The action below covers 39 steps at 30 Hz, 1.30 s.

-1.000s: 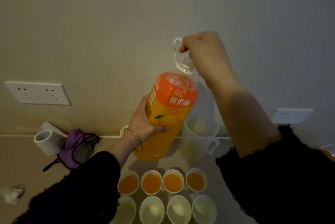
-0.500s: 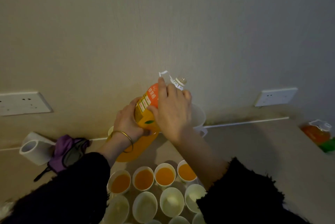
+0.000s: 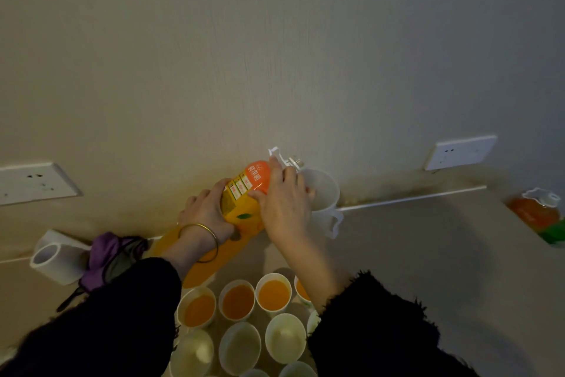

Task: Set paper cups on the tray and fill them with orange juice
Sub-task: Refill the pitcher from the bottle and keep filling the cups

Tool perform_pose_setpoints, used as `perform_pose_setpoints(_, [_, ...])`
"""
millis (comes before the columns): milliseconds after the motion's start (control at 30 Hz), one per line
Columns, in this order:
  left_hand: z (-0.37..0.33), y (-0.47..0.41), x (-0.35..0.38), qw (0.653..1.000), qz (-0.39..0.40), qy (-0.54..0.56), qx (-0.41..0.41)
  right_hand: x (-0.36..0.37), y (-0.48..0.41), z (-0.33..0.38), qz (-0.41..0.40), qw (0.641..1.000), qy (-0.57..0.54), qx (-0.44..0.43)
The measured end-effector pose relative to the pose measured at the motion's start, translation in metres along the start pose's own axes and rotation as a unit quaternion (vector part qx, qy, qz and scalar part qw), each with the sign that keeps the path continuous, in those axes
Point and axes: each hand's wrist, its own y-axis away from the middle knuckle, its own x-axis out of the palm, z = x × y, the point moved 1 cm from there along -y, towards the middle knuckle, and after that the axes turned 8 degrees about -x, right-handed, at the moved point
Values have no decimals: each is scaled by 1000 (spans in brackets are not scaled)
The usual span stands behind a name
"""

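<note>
I hold a big orange juice bottle tilted, its neck pointing up and right toward a clear plastic jug. My left hand grips the bottle's middle from the left. My right hand lies curled over its shoulder near the neck, where a white carry handle sticks up. Below stand paper cups in rows: several filled with juice, and behind them, nearer me, several white ones with no juice. The tray under the cups is hidden.
A roll of white tape and a purple cloth lie at the left by the wall. A second juice bottle lies at the far right. Wall sockets sit low on the wall above the counter.
The bottle came down from a raised position and tipped toward the jug. My right hand left the handle at the cap and moved onto the bottle's shoulder.
</note>
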Motion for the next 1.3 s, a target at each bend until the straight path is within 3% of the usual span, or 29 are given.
perform_pose_setpoints(200, [-4,-1,0,999,0,-51,-8,9,-2,-9,25,997,-65,25])
perform_pose_setpoints(1300, [-15,-7,-14,989,18,-145,-8,18,-7,-18,30,994,-87,54])
